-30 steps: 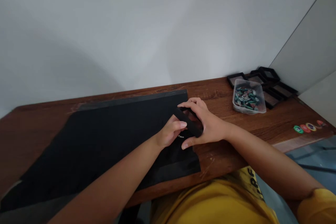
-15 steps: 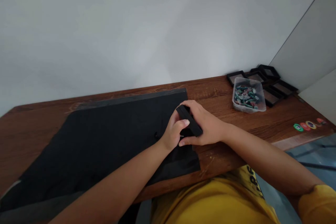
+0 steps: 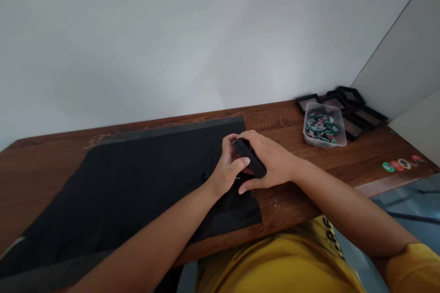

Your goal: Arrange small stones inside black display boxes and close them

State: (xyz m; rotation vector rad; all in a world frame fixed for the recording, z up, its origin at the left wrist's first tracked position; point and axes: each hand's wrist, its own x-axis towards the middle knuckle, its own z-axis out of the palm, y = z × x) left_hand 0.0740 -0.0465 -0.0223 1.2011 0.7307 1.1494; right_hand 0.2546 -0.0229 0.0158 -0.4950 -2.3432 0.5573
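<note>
A small black box (image 3: pixel 250 159) is held up on its edge between both hands, above the right end of a black mat (image 3: pixel 147 183). My left hand (image 3: pixel 228 167) grips it from the left, thumb pressed on its near side and fingers curled behind. From the right, my right hand (image 3: pixel 271 160) wraps round its far side and end, with the thumb held away below it. A thin seam runs along the box's edge. Its far face is hidden by my fingers.
A clear plastic tub (image 3: pixel 325 126) of green and reddish pieces stands at the back right. Behind and beside it lie several shallow black trays (image 3: pixel 369 115). Round stickers (image 3: pixel 395 165) mark the right of the wooden table (image 3: pixel 285 119). A pale wall (image 3: pixel 172 41) rises behind.
Both hands stay in nearly the same place with the black box. My right thumb has moved slightly away from the left hand, and the box's tilt has shifted a little.
</note>
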